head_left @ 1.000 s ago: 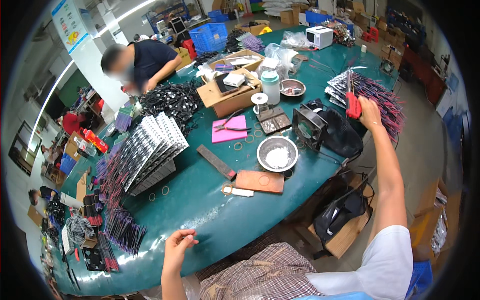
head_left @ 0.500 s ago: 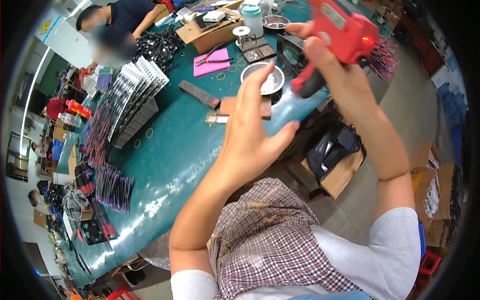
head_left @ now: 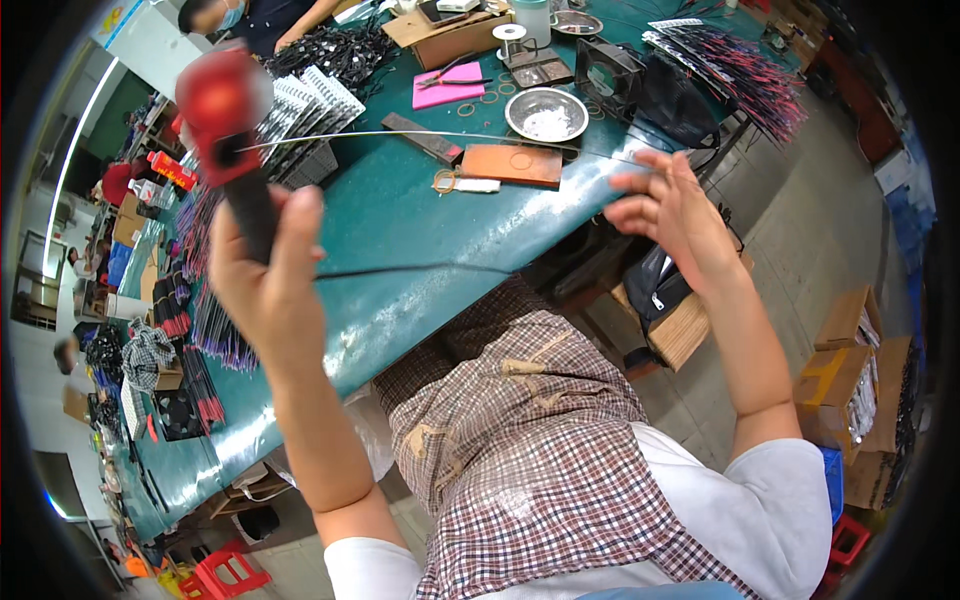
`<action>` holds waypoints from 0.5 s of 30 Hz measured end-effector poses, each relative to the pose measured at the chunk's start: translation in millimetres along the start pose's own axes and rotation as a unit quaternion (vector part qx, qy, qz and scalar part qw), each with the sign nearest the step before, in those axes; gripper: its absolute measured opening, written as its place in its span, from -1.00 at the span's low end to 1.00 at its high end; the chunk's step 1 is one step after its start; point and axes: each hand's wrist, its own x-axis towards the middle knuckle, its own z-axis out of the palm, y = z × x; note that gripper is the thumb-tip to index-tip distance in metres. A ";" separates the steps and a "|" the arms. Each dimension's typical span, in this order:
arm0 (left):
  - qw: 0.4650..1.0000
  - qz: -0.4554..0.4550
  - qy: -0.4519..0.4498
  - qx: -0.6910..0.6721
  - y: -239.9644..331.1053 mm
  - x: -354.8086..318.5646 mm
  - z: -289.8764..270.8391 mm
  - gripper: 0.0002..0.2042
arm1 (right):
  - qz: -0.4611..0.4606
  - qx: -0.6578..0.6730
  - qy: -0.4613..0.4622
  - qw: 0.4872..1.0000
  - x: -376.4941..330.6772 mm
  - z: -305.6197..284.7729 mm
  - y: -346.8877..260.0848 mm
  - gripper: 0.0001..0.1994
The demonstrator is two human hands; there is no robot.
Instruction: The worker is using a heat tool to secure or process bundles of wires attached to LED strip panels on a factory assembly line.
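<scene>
My left hand is raised over the near edge of the green table, gripping the black handle of a red tool. A thin pale wire runs from the tool's head to the right, where my right hand pinches its end between the fingertips. A second dark cord leaves my left hand toward the right, its end hidden. A checked apron covers my lap below.
On the table lie a metal bowl, an orange-brown board, a pink pad, a black fan and bundles of red-black wires. Another person works across. A black bag and cardboard boxes sit at right.
My right hand took the red tool from the far right of the table and raised it. The tool is now in my left hand, and my right hand holds the wire.
</scene>
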 end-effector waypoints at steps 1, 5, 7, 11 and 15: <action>0.999 -0.020 0.017 -0.024 0.8 0.8 -13.2 -0.84 | 0.090 0.064 0.011 0.994 -5.4 -20.3 17.6 -0.31; 0.997 -0.031 0.045 -0.053 -10.3 12.6 -67.2 -0.91 | 0.266 0.091 0.151 0.948 -15.8 -74.7 69.2 -0.24; 0.993 -0.039 0.080 -0.083 -12.5 12.0 -84.6 -0.90 | 0.233 -0.155 0.254 0.926 -8.0 -106.5 99.8 -0.29; 0.992 -0.034 0.103 -0.063 -14.6 4.9 -103.9 -0.90 | 0.145 -0.397 0.161 0.892 10.1 -160.9 101.5 -0.40; 0.986 -0.089 0.088 -0.108 -21.4 -12.2 -114.7 -0.90 | 0.004 -0.424 0.111 0.899 40.6 -96.6 -73.5 -0.43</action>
